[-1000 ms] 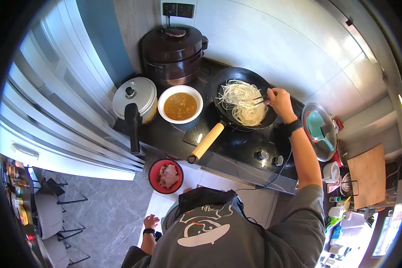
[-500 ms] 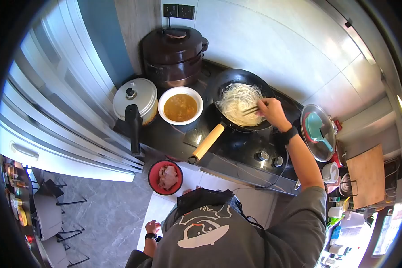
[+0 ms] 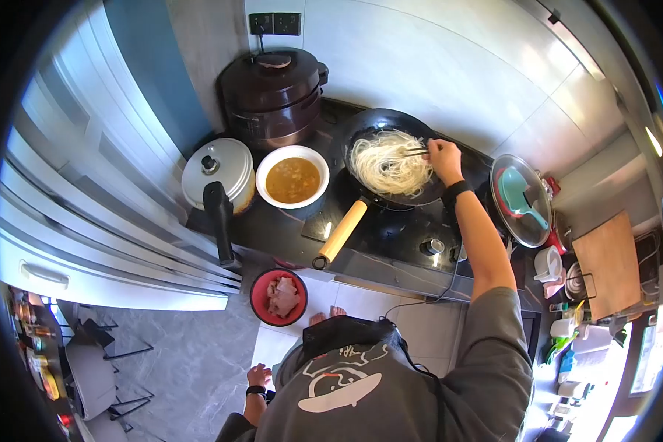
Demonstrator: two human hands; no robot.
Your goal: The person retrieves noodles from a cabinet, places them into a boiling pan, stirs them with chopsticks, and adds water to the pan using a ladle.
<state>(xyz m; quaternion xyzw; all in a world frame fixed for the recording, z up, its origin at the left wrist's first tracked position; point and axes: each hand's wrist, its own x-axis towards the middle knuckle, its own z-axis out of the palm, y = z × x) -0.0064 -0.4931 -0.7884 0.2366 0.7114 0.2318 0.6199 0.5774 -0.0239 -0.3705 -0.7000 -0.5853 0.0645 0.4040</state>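
While the right grip (image 3: 444, 159) pinches dark chopsticks (image 3: 415, 152), whose slim tips suit tangled strands, the pale noodles (image 3: 389, 166) lie in the wok (image 3: 367, 124), likely contained by its raised sides, light handle (image 3: 344, 230) angled bodyward, seemingly for access, left grip (image 3: 258, 376) hanging loosely open.

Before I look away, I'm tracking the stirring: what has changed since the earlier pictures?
The right hand, holding chopsticks, dipped over the noodles, then drew back towards the right rim of the wok. The noodles look more gathered. Nothing was taken up or released. The white bowl, red bowl and lowered left hand stayed about the same.
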